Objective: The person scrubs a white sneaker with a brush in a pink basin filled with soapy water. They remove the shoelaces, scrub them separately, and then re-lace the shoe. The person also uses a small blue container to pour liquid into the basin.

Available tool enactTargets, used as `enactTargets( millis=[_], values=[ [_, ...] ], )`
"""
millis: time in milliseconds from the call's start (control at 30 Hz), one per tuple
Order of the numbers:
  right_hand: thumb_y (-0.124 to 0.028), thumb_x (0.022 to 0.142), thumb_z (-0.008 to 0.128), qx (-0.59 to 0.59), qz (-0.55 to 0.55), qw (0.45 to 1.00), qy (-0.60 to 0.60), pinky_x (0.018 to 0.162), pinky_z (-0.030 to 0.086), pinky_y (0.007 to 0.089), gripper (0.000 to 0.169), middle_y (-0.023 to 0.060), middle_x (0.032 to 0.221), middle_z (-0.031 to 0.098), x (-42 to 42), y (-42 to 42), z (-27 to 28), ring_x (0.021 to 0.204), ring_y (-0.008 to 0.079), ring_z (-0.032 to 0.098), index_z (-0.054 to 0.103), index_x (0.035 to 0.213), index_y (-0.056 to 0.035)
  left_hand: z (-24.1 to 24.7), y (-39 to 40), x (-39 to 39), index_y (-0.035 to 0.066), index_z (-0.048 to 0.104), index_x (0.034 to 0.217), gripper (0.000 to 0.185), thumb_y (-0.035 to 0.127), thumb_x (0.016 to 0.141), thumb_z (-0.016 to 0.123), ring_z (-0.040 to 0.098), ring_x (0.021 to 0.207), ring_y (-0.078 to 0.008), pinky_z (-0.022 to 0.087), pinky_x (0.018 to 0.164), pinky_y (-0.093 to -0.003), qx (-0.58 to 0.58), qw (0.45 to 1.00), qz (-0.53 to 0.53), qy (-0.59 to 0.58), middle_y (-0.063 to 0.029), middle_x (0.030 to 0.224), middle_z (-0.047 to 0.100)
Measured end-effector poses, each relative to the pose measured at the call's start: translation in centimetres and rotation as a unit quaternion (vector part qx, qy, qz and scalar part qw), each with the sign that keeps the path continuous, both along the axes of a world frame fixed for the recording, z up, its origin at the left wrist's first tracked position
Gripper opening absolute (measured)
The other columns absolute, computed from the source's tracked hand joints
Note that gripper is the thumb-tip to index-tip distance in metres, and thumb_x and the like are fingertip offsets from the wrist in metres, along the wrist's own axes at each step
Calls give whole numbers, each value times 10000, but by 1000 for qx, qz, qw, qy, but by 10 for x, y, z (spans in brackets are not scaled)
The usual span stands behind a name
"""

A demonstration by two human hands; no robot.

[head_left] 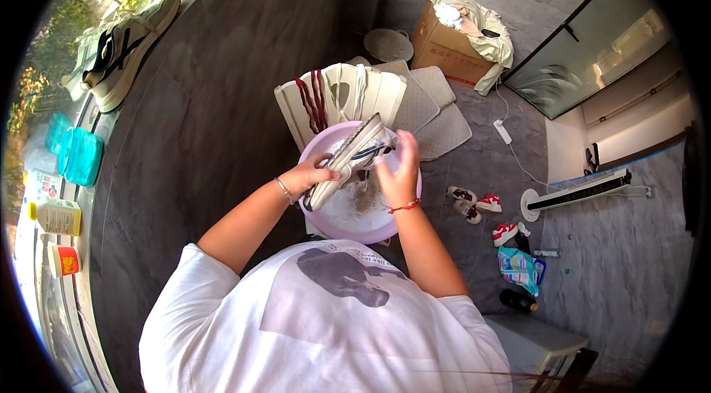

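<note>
My left hand (309, 175) grips a white sneaker (350, 162) with dark blue stripes, tilted on its side above the basin. At the shoe's other side is my right hand (401, 171), its thumb and fingers curved near the upper. Whether it grips the shoe or holds some small thing cannot be seen. Below both hands is a lilac plastic basin (416, 193) with white suds and a brownish patch. Dark red shoelaces (313, 101) and white shoelaces (360, 92) lie over a white plastic stool (383, 92) just beyond the basin.
Sneakers (130, 54) stand on the window ledge at left, near a teal container (80, 156) and a white bottle (57, 216). Right of the basin, small shoes (466, 205) and a tower fan (577, 191) with a trailing cord occupy the floor. A cardboard box (450, 57) stands beyond the mats (447, 135).
</note>
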State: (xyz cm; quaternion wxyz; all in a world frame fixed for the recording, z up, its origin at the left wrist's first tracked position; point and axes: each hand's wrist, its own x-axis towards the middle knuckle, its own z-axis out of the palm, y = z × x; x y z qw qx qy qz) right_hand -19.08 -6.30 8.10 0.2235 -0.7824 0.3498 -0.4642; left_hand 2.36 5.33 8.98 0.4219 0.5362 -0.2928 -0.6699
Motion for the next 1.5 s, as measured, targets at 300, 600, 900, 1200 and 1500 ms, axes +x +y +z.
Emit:
enactTargets(
  millis=[300,600,900,1200,1500],
  values=[
    [-643,931,416,678,270,475,-491,1084,351,489,735,125,1415,463,-10,-32,-29,1296,307,442,389,1424,-98,3,2,-50,-25,328,1426,966,383,668,767,522,1150,-277,411,1006,-375,-35,997,31,-62,-182,1253,528],
    [-611,976,281,700,112,548,-444,916,517,433,638,94,1166,638,19,-49,-48,1021,265,636,546,1284,-118,0,-3,-122,8,349,1420,1010,369,608,828,498,1188,-420,416,1024,-422,-24,869,53,-492,-285,1242,492],
    [-559,995,283,699,83,613,-359,844,544,374,643,106,1082,667,28,-62,-79,941,238,669,586,1218,-37,2,-9,-143,-44,337,1399,1021,403,619,821,518,1188,-373,396,1038,-387,20,899,100,-426,-292,1252,507],
    [-624,934,438,706,80,649,-274,858,528,378,723,142,1157,636,28,-61,-53,1006,263,647,542,1242,21,-8,4,-126,15,238,1480,1041,383,667,774,506,1168,-311,405,1001,-379,21,977,191,-96,-229,1277,451],
    [-587,924,516,796,130,504,-309,846,520,458,571,58,1118,627,9,-33,-19,981,254,623,537,1272,-135,-18,-6,-132,-31,259,1445,1052,371,641,807,485,1225,-315,380,1044,-374,-23,913,126,-388,-240,1306,476]
  ],
)
